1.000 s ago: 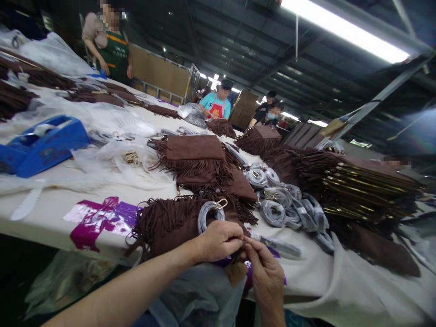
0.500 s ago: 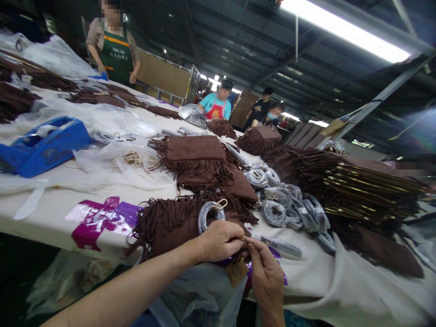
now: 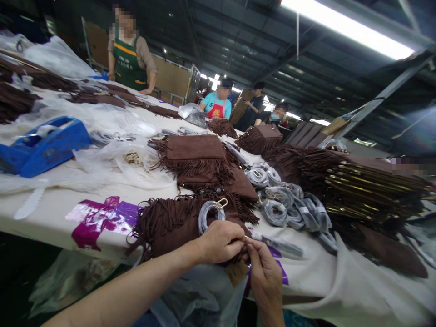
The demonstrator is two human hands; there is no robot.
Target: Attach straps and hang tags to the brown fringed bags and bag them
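Observation:
A brown fringed bag (image 3: 177,232) lies at the table's near edge, its fringe spread to the left. On it rests a wrapped grey strap coil (image 3: 205,217) with a gold clasp. My left hand (image 3: 221,241) is closed over the bag's right end, just below the coil. Against it, my right hand (image 3: 265,268) pinches with thumb and index finger. Between the fingertips shows a small thin piece, too small to name. A tan paper tag (image 3: 237,272) hangs under the hands. Behind lie more brown bags (image 3: 194,148).
Wrapped strap coils (image 3: 274,212) and a tall stack of fringed bags (image 3: 371,181) lie to the right. At the left are a blue tape dispenser (image 3: 47,145) and plastic sheeting (image 3: 119,168). Several people are beyond the table, one in a green apron (image 3: 127,63).
The person in the green apron has moved right and leans a hand on the table. People at the back have shifted slightly. My hands have barely moved.

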